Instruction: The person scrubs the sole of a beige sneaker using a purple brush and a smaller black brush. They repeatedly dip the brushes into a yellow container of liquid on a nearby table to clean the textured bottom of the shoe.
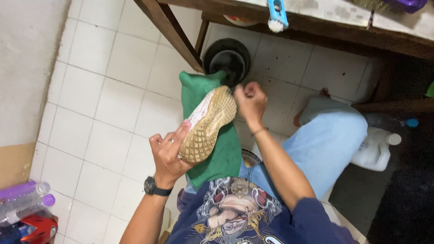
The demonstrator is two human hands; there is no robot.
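A green cloth [221, 158] lies draped over the person's lap, and on it a shoe [208, 124] is turned sole up. The left hand [168, 151] has its grip clamped on the heel end; the right hand [250, 100] is pinched together at the toe (on what, I cannot tell). With only the heel held, the shoe could roll off onto the tiled floor [113, 104]. Both wrists are bent inward.
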